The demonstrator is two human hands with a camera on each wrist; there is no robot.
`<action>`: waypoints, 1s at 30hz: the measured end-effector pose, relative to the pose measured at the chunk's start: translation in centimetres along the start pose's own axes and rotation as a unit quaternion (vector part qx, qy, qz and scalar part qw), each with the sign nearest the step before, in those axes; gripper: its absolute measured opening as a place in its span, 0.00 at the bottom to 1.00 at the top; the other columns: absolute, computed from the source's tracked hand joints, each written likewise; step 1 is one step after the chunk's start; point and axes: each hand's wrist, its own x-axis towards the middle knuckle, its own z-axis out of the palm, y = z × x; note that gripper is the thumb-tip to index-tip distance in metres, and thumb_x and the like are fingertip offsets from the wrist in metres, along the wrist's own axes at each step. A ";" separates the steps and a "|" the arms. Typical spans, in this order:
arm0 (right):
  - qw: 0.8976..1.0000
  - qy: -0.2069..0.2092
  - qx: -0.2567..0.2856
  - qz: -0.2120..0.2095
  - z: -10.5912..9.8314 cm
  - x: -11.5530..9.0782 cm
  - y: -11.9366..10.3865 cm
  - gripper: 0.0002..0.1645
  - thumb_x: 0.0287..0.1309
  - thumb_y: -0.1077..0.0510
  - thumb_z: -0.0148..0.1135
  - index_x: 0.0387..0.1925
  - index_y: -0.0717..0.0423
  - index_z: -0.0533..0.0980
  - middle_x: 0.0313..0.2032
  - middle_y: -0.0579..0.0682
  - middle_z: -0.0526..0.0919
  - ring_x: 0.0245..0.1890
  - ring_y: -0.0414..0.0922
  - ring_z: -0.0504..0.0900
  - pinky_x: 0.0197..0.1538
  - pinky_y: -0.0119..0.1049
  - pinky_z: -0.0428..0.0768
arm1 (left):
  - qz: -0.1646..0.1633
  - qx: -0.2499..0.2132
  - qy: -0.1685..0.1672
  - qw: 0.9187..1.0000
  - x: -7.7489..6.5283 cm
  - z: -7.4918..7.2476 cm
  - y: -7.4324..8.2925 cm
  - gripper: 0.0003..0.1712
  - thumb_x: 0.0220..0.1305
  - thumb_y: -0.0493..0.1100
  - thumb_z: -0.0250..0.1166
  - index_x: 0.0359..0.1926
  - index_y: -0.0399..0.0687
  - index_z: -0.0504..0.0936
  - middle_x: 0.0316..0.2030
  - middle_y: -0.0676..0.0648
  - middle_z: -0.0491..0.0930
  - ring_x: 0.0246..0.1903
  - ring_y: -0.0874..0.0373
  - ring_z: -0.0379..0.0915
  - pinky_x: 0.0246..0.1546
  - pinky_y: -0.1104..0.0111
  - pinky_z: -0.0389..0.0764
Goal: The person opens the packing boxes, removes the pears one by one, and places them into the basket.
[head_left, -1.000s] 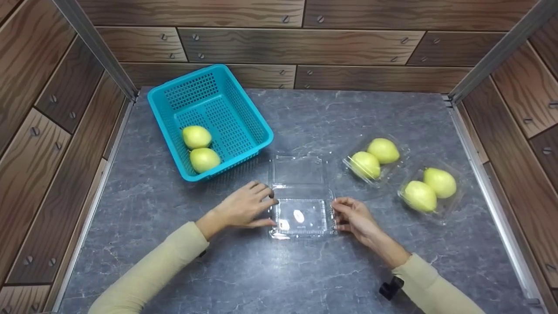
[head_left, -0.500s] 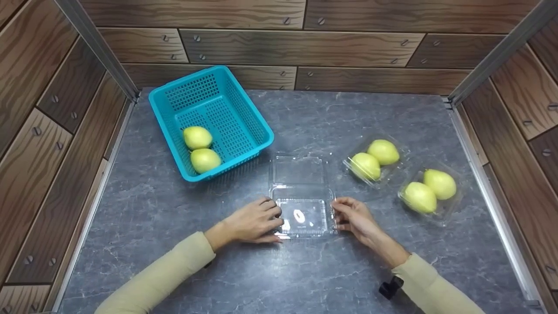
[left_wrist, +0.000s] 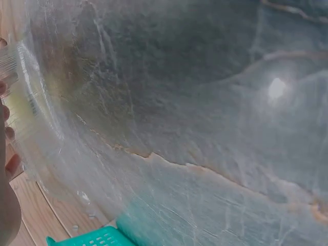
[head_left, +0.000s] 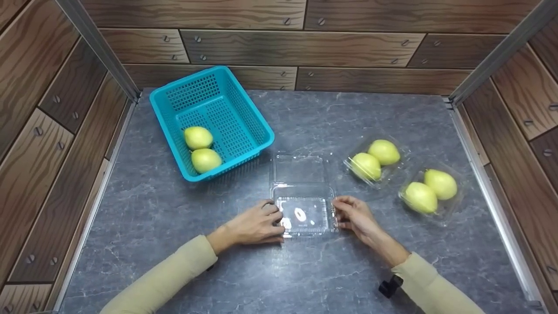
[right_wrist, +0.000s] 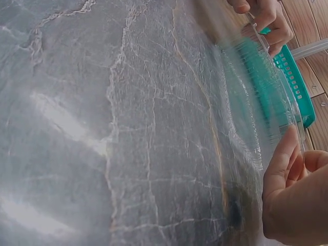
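Observation:
An opened clear plastic clamshell container (head_left: 305, 224) lies on the grey marbled table, its lid (head_left: 300, 169) folded back away from me. My left hand (head_left: 255, 224) holds the left side of its base, fingers bent over the rim. On the opposite side my right hand (head_left: 355, 218) pinches the rim between thumb and fingers. The right wrist view shows this pinch by the right hand (right_wrist: 294, 200) close up, with the left hand (right_wrist: 266, 23) on the far edge. Only part of the left hand (left_wrist: 9, 200) appears in the left wrist view. No fruit lies in this container.
A turquoise basket (head_left: 257, 150) at the back left has two yellow-green pears (head_left: 202, 150) inside. Over on the right stand two closed clear containers, one (head_left: 372, 183) nearer the middle and one (head_left: 442, 221) farther right, each with two pears. Wood-patterned walls (head_left: 301, 46) enclose the table.
My left hand has moved slightly right and toward me, from spread fingers beside the container onto its left rim. The right hand has stayed at the right rim.

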 end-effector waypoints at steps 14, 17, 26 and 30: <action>0.948 0.107 -0.167 -0.251 0.5 0.0 -0.1 0.17 0.65 0.66 0.69 0.54 0.69 0.80 0.41 0.56 0.85 0.36 0.37 0.82 0.38 0.27 0.86 | -0.013 -0.009 0.024 1.000 0.6 0.5 -0.7 0.15 0.73 0.67 0.60 0.43 0.65 0.81 0.44 0.52 0.82 0.49 0.55 0.77 0.65 0.56 0.82; 0.899 0.126 -0.259 -0.330 0.4 -0.2 -0.3 0.16 0.61 0.66 0.72 0.51 0.65 0.83 0.44 0.59 0.85 0.41 0.43 0.83 0.47 0.35 0.87 | -0.018 -0.010 0.019 1.000 0.8 0.5 -1.0 0.15 0.73 0.66 0.61 0.44 0.66 0.81 0.45 0.52 0.82 0.50 0.54 0.78 0.65 0.56 0.82; 0.778 0.130 -0.415 -0.454 1.3 -1.4 -0.5 0.17 0.56 0.60 0.78 0.47 0.58 0.85 0.44 0.54 0.85 0.47 0.52 0.82 0.51 0.48 0.84 | -0.019 -0.019 0.010 1.000 1.4 0.8 -1.6 0.14 0.74 0.64 0.60 0.44 0.64 0.81 0.46 0.51 0.82 0.50 0.54 0.78 0.66 0.55 0.81; 0.723 0.132 -0.463 -0.495 1.9 -1.8 0.0 0.18 0.55 0.56 0.79 0.46 0.55 0.85 0.41 0.52 0.85 0.43 0.49 0.82 0.43 0.43 0.85 | -0.021 -0.019 0.013 1.000 1.6 1.0 -1.9 0.12 0.75 0.62 0.61 0.43 0.63 0.80 0.45 0.51 0.83 0.50 0.54 0.78 0.65 0.56 0.82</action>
